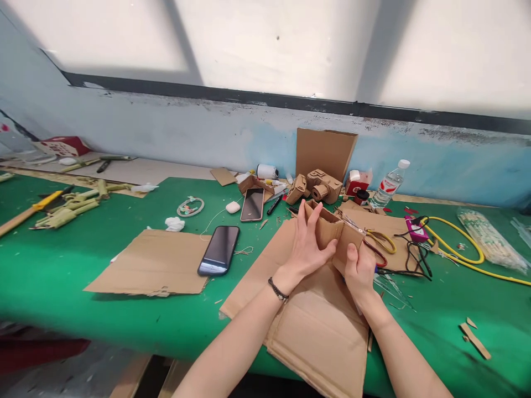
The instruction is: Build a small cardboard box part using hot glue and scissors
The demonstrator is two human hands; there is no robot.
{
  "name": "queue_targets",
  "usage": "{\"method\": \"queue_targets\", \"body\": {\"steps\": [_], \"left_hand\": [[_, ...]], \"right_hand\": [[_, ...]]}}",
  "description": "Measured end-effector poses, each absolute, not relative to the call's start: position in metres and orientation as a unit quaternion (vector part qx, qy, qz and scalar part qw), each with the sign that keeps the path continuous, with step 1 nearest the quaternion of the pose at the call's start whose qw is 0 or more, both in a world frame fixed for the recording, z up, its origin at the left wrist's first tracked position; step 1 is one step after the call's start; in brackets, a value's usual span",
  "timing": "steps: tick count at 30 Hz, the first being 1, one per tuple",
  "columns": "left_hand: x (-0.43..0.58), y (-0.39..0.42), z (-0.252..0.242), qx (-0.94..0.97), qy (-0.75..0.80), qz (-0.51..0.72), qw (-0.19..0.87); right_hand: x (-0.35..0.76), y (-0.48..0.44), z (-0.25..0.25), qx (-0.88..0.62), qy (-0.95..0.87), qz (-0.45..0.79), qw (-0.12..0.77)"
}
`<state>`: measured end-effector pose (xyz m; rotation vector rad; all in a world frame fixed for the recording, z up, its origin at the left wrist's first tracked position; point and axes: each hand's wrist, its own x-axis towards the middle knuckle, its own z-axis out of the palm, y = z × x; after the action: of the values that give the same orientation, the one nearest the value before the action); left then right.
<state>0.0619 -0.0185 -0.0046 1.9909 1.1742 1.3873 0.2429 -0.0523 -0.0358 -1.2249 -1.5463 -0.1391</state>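
My left hand (pixel 307 243) grips a small open-topped cardboard box (pixel 326 228), with its fingers along the far-left side and the thumb across the front. My right hand (pixel 362 272) pinches a flat cardboard piece (pixel 347 243) at the box's right side, thumb on the near face. Whether that piece is joined to the box I cannot tell. Both hands are above a large cardboard sheet (pixel 321 326) that lies on the green table. Just right of my right hand are red and yellow handle loops (pixel 381 241), partly hidden.
Behind the hands stand a cardboard model camera (pixel 326 185), a cardboard panel (pixel 323 152) and a water bottle (pixel 390 185). Two phones, one dark (pixel 219 251), lie left beside another cardboard sheet (pixel 153 262). A yellow cable (pixel 456 254) and a bag of sticks (pixel 493 237) are right.
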Motion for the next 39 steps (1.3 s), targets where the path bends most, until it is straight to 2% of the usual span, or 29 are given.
{"method": "queue_targets", "body": {"steps": [6,13,19,22,25,28,30,35,39], "left_hand": [[0.064,-0.021,0.002,0.660,0.440,0.562,0.233],[0.071,-0.022,-0.003,0.650,0.456,0.561,0.233],[0.064,-0.019,0.006,0.656,0.437,0.554,0.267],[0.057,-0.016,0.016,0.646,0.392,0.566,0.330],[0.051,-0.013,0.023,0.565,0.364,0.569,0.474],[0.043,-0.012,0.027,0.453,0.336,0.535,0.629],[0.035,-0.012,0.028,0.417,0.306,0.500,0.694],[0.020,-0.010,0.029,0.407,0.312,0.446,0.734],[0.023,-0.007,0.030,0.393,0.339,0.466,0.717]], "right_hand": [[0.241,-0.054,-0.032,-0.522,-0.662,-0.038,0.536],[0.239,-0.055,-0.033,-0.544,-0.663,-0.031,0.514],[0.245,-0.052,-0.029,-0.550,-0.619,0.056,0.558],[0.257,-0.044,-0.023,-0.577,-0.512,0.163,0.615],[0.267,-0.032,-0.016,-0.544,-0.400,0.292,0.677],[0.271,-0.025,-0.014,-0.520,-0.360,0.364,0.684],[0.270,-0.024,-0.017,-0.517,-0.367,0.383,0.671],[0.269,-0.020,-0.034,-0.540,-0.434,0.363,0.623],[0.273,-0.015,-0.037,-0.564,-0.434,0.284,0.643]]}}
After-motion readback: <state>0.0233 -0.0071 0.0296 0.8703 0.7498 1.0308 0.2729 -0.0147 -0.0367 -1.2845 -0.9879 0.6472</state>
